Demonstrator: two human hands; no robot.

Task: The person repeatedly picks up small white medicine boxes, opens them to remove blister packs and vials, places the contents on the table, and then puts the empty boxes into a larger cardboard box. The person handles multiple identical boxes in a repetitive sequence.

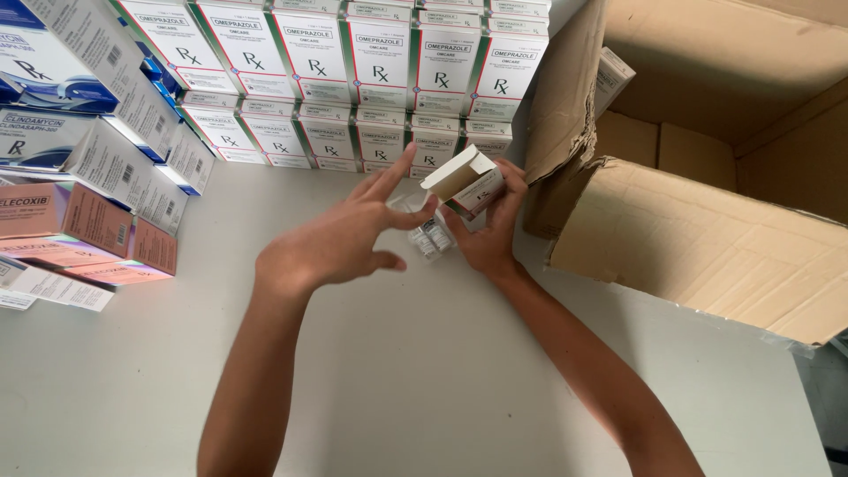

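On the white table (424,380) — small carton (468,181) between both hands (340,243).

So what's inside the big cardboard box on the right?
One small white carton leans against the cardboard box's inner wall. The front flap and walls hide the rest of the inside.

The right hand (488,231) is gripping a small white cardboard medicine box (466,181) with its end flap open, while the left hand (346,237) is touching what may be a clear plastic vial tray (428,237). Both are hovering over the pale grey table (397,380), beside a large brown cardboard carton (707,238).
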